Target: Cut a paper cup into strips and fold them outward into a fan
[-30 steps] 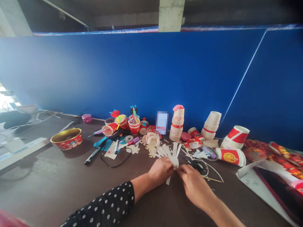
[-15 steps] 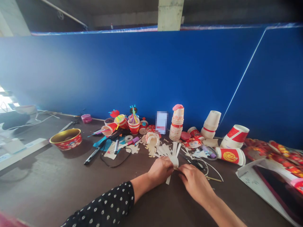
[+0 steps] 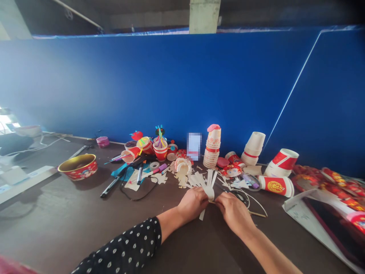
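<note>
My left hand [image 3: 192,205] is closed on a white paper cup cut into strips [image 3: 210,191]. The strips fan out away from me, and one sticks out below the hand. At the cup's lower right edge, my right hand [image 3: 235,213] is closed in a pinch. A thin pale edge or strip runs between the two sets of fingertips; its details are too small to make out. Loose white paper strips [image 3: 196,179] lie just beyond my left hand. Beyond my right hand is a black-handled tool [image 3: 241,196], partly hidden.
A stack of paper cups [image 3: 211,152] stands at the back, with more red and white cups [image 3: 276,186] to the right. On the left are a gold-lined red bowl [image 3: 78,167] and a black marker [image 3: 112,185]. A tablet-like dark panel [image 3: 330,224] lies at the right.
Both hands stay at nearly the same place with the cut cup. The cup's strips have tilted slightly, and the camera view has shifted a little.
</note>
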Motion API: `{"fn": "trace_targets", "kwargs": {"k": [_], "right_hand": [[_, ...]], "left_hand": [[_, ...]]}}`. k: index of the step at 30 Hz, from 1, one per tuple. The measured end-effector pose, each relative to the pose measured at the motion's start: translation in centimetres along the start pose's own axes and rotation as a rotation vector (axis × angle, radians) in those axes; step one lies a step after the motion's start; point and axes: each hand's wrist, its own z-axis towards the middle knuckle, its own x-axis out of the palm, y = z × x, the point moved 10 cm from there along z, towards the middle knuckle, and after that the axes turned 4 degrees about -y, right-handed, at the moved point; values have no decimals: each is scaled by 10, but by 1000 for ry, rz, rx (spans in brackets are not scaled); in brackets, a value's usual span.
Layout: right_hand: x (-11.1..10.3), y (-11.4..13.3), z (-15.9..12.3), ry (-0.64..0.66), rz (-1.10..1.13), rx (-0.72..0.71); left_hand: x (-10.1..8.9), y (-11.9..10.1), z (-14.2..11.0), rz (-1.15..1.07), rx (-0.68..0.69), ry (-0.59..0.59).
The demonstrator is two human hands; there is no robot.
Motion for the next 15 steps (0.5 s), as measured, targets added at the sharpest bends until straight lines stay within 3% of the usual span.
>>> {"fn": "trace_targets", "kwargs": {"k": [15], "right_hand": [[-11,-20,-4,119,-131,72]], "left_hand": [[-1,1,0,25,-38,27]]}}
